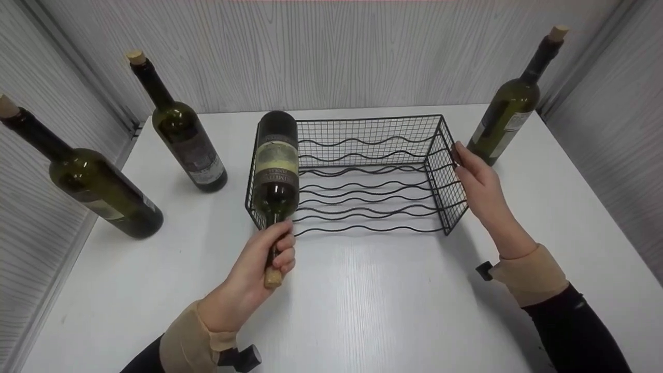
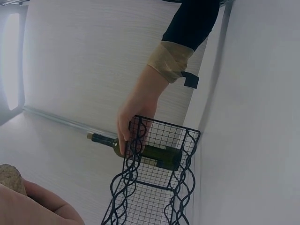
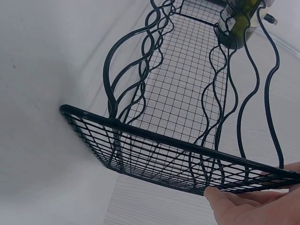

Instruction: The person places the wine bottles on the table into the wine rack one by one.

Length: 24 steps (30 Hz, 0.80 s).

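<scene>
In the head view my left hand (image 1: 267, 259) grips the neck of a dark green bottle (image 1: 277, 160), its cork toward me and its base over the left end of a black wire rack (image 1: 362, 228). Whether the bottle rests on the rack's wires I cannot tell. At the rack's right end my right hand (image 1: 481, 186) holds the mesh side, with thumb and fingers at its upper edge; in the right wrist view the fingers (image 3: 243, 199) touch the mesh (image 3: 159, 157). The left wrist view shows the cork (image 2: 11, 178) beside my left hand (image 2: 28, 206).
Two corked bottles stand to the left, one at the far left (image 1: 103, 191) and one nearer the rack (image 1: 189, 145). Another bottle (image 1: 502, 119) stands behind my right hand. A wood-grain panel (image 1: 352, 57) closes off the back of the white table (image 1: 362, 300).
</scene>
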{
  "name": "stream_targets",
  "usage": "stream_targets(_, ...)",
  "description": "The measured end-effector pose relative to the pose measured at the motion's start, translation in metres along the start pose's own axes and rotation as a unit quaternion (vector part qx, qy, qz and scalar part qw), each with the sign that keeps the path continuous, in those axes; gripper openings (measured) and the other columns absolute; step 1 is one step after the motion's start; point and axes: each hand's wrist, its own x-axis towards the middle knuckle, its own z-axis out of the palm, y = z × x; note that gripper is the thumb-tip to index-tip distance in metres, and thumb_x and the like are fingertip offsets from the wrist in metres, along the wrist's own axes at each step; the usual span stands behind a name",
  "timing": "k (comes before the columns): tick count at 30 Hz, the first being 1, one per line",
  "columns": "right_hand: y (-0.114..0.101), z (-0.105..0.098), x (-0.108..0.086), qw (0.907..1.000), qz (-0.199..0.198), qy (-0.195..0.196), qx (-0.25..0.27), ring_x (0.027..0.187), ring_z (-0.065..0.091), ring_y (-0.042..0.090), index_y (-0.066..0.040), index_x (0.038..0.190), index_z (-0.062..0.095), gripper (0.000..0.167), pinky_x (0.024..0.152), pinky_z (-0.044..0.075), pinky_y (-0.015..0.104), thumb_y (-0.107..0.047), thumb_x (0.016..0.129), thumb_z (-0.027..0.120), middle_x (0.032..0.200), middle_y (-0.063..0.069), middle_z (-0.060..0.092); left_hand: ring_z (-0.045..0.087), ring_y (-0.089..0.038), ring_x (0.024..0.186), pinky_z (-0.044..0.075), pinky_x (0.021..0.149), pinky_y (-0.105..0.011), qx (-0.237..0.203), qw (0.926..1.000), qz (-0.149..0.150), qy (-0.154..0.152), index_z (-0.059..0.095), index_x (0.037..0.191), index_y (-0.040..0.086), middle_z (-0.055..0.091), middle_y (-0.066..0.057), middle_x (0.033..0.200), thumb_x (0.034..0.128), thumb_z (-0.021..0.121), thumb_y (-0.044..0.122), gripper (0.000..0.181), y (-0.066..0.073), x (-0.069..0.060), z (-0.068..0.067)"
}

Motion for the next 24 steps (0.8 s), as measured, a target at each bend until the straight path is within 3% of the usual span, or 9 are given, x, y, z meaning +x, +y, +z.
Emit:
stream_targets(12, -0.0005, 0.0018, 0.0006, 1.0, -0.005, 0.004, 0.0, 0.163, 0.027, 0.028, 0.004, 0.164, 0.028, 0.053, 0.119, 0.031, 0.004, -0.006, 0.113, 0.037, 0.174, 0.017, 0.029, 0.044, 0.0, 0.049, 0.037, 0.051, -0.012, 0.018, 0.9998, -0.002, 0.008, 0.048, 0.113, 0.009, 0.045, 0.011, 0.066, 0.1136, 0.048, 0.025, 0.015, 0.0038, 0.0, -0.0059)
stream_targets(21, -0.0016, 0.0015, -0.0007, 1.0, -0.005, 0.001, -0.001, 0.163, 0.028, 0.026, 0.003, 0.165, 0.026, 0.054, 0.132, 0.028, 0.027, -0.008, 0.113, 0.035, 0.175, 0.016, 0.028, 0.046, 0.001, 0.05, 0.039, 0.053, -0.012, 0.042, 0.9991, 0.005, 0.003, 0.047, 0.112, 0.01, 0.045, 0.012, 0.066, 0.1135, 0.046, 0.025, 0.015, 0.0035, 0.0009, -0.0062)
stream_targets(24, -0.0009, 0.0017, -0.0011, 1.0, -0.007, 0.002, 0.001, 0.163, 0.028, 0.026, 0.003, 0.165, 0.026, 0.054, 0.133, 0.028, 0.03, -0.008, 0.113, 0.035, 0.175, 0.016, 0.028, 0.046, 0.001, 0.05, 0.039, 0.054, -0.012, 0.045, 0.999, 0.005, 0.003, 0.047, 0.111, 0.011, 0.045, 0.012, 0.066, 0.1135, 0.046, 0.025, 0.014, 0.0032, 0.0012, -0.0057)
